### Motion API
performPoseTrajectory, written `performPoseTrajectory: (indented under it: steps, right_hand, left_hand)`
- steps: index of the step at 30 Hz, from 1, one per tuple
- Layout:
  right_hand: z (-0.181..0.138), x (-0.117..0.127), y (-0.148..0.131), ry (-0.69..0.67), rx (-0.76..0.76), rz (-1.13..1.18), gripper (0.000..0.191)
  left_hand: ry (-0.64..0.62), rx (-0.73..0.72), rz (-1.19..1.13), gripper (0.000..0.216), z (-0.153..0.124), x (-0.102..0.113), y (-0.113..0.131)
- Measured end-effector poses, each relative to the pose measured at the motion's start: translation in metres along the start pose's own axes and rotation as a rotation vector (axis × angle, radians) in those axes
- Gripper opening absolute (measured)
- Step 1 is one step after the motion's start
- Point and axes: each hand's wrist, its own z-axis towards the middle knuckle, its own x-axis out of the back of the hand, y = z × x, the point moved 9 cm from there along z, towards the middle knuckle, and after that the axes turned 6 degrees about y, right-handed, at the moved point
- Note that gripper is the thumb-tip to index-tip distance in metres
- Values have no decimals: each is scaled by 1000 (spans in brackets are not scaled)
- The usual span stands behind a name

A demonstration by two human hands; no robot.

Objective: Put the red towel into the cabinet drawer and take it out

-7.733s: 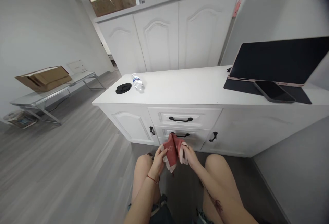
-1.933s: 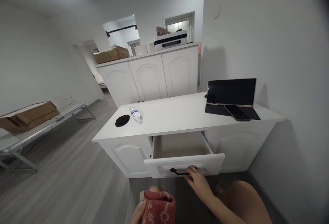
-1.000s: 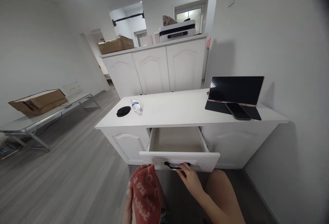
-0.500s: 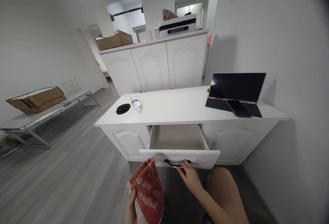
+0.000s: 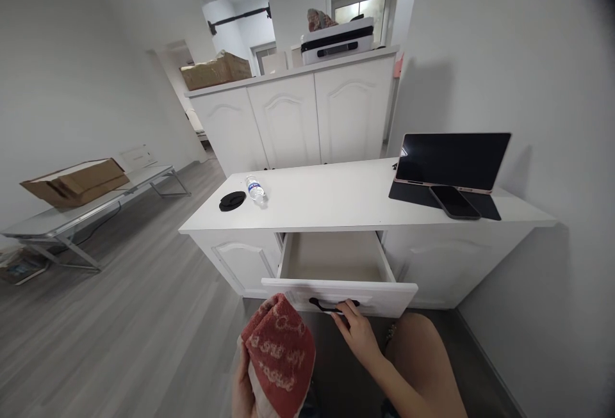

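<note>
A folded red towel (image 5: 282, 357) with pale raised lettering is held in my left hand (image 5: 244, 385), in front of the drawer's left half. Its thumb lies along the towel's edge, and the other fingers are hidden behind the cloth. My right hand (image 5: 355, 335) has its fingers hooked over the right part of the black drawer handle (image 5: 324, 306). The white drawer (image 5: 283, 285) stands pulled out of the cabinet, and its pale bottom shows bare.
On the white cabinet top (image 5: 317, 197) are a plastic bottle (image 5: 255, 190), a black round object (image 5: 232, 201), a tablet (image 5: 454, 160) and a phone (image 5: 455, 203). A cardboard box (image 5: 79, 181) rests on a low table at left. My bent knee (image 5: 418, 341) is right of the drawer.
The towel has turned a little and spread wider to the right in my left hand. My right hand stays on the handle, the drawer equally far out. The view has shifted slightly.
</note>
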Motion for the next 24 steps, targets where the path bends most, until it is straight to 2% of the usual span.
performPoseTrajectory:
  steps: [5, 12, 19, 24]
  right_hand:
    - [0, 0, -1, -14, 0, -12, 27]
    - [1, 1, -1, 2, 8, 25, 25]
    - [1, 0, -1, -35, -9, 7, 25]
    - [1, 0, -4, -41, -13, 15, 26]
  left_hand:
    - [-64, -23, -43, 56, 0, -10, 2]
    - [-204, 71, -6, 63, -1, -13, -2]
    - [-204, -22, -63, 61, -3, 4, 18]
    - [-109, -57, -36, 59, -6, 3, 25]
